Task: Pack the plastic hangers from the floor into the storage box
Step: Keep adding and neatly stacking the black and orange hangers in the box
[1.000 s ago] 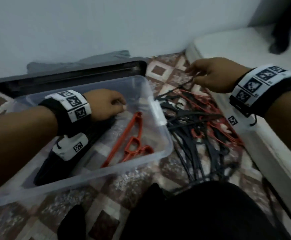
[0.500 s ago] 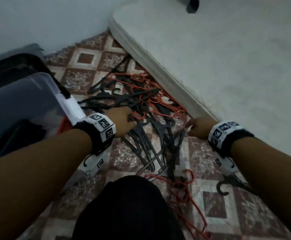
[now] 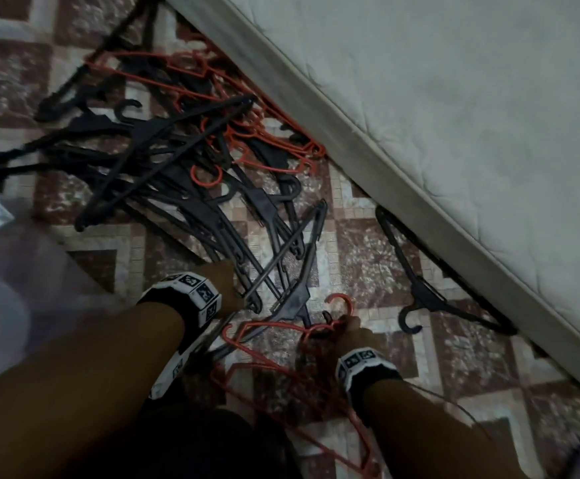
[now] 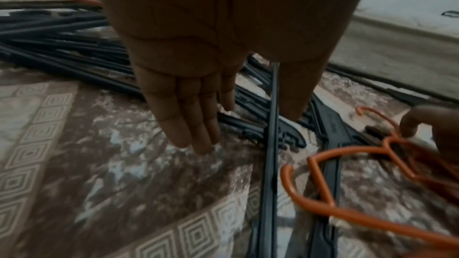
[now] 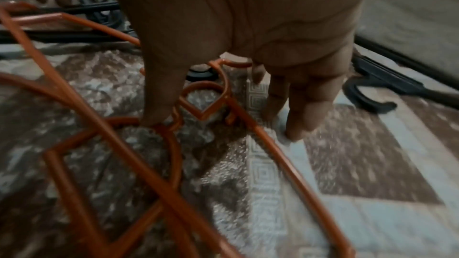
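Observation:
A tangle of black hangers [image 3: 164,167] and red hangers [image 3: 247,140] lies on the patterned floor beside the mattress. My left hand [image 3: 229,288] hovers at the near end of the black pile, fingers [image 4: 193,125] straight and pointing down. One black hanger bar [image 4: 272,144] runs between its thumb and fingers. My right hand [image 3: 350,328] is down on the red hangers [image 3: 281,368] near my knee. It pinches the neck of the red hanger [image 5: 206,105] under the thumb, its other fingertips [image 5: 298,127] on the floor. A corner of the clear storage box [image 3: 2,299] shows at the left edge.
The white mattress [image 3: 454,133] runs diagonally along the right side. One black hanger [image 3: 419,288] lies alone against its edge. My dark-clothed knee [image 3: 185,444] fills the bottom centre. Patterned floor shows between the pile and the lone hanger.
The view has swung from the box down to the hanger pile. Both hands have dropped toward me: the left to the near black hangers, the right onto the red hangers.

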